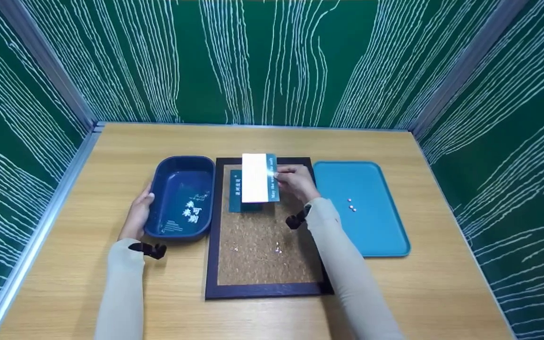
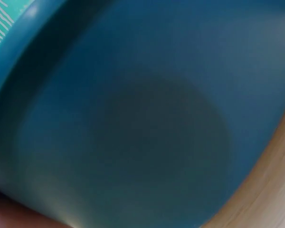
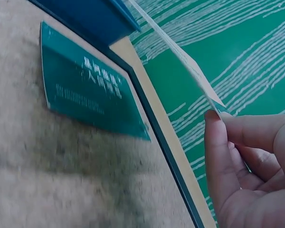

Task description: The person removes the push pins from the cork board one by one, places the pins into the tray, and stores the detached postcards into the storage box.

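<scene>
My right hand (image 1: 298, 182) pinches a postcard (image 1: 255, 177) by its right edge between thumb and fingers. It is held over the cork board (image 1: 267, 231); its visible face is mostly white with a green strip of lettering. Below it on the board lies a green printed card (image 3: 90, 85), partly covered in the head view. My left hand (image 1: 136, 215) holds the left side of a dark blue plastic basin (image 1: 158, 174), thumb at the rim. Inside the basin lies another green card (image 1: 177, 203) with white characters. The basin's outer wall (image 2: 152, 142) fills the left wrist view.
Right of the board is a blue tray (image 1: 371, 226) with several small pale pieces (image 1: 351, 207). Small shiny pins (image 1: 278, 248) stand on the lower cork. The dark frame (image 1: 272, 290) borders the board. Green patterned panels (image 1: 272, 61) enclose the wooden table (image 1: 173, 302).
</scene>
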`<control>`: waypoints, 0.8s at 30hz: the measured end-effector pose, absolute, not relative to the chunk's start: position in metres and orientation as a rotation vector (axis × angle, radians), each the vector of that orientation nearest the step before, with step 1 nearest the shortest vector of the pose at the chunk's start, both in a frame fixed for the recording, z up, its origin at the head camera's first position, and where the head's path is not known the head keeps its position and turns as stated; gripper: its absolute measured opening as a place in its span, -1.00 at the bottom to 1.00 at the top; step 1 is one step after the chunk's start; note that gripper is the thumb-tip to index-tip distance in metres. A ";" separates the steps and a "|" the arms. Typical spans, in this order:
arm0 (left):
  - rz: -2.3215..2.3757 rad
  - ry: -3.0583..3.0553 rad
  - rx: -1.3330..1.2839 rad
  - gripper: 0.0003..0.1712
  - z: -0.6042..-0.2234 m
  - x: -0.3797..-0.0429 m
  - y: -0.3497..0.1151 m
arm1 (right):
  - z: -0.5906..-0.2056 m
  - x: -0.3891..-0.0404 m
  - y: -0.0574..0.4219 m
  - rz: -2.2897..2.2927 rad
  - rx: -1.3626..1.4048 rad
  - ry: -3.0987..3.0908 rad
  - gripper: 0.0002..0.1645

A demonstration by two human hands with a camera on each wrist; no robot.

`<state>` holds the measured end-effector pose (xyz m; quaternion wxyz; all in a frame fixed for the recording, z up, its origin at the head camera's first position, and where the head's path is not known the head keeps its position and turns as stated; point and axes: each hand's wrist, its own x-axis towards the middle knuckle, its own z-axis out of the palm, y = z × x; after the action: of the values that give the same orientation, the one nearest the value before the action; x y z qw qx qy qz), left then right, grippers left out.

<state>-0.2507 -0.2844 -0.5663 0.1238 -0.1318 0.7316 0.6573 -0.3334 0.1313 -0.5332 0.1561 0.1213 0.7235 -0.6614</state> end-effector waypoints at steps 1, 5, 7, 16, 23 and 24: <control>1.916 2.133 -0.382 -0.41 -0.566 -0.251 -0.285 | -0.532 -0.334 0.128 -1.894 0.345 2.066 -0.76; 1.919 2.143 -0.370 -0.41 -0.567 -0.252 -0.285 | -0.528 -0.333 0.116 -1.888 0.348 2.052 -0.79; 1.923 2.151 -0.363 -0.40 -0.566 -0.252 -0.285 | -0.527 -0.333 0.110 -1.876 0.345 2.052 -0.80; 1.959 2.147 -0.317 -0.40 -0.566 -0.250 -0.284 | -0.524 -0.330 0.081 -1.852 0.228 2.099 -0.78; 1.950 2.166 -0.317 -0.40 -0.567 -0.250 -0.284 | -0.523 -0.328 0.057 -1.873 0.220 2.052 -0.77; 1.953 2.167 -0.313 -0.40 -0.567 -0.250 -0.284 | -0.524 -0.327 0.054 -1.875 0.214 2.051 -0.77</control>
<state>-0.2504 -0.2843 -0.5673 0.1034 -0.1060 0.7346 0.6621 -0.3275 0.0540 -0.5237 0.1766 0.0756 0.7244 -0.6621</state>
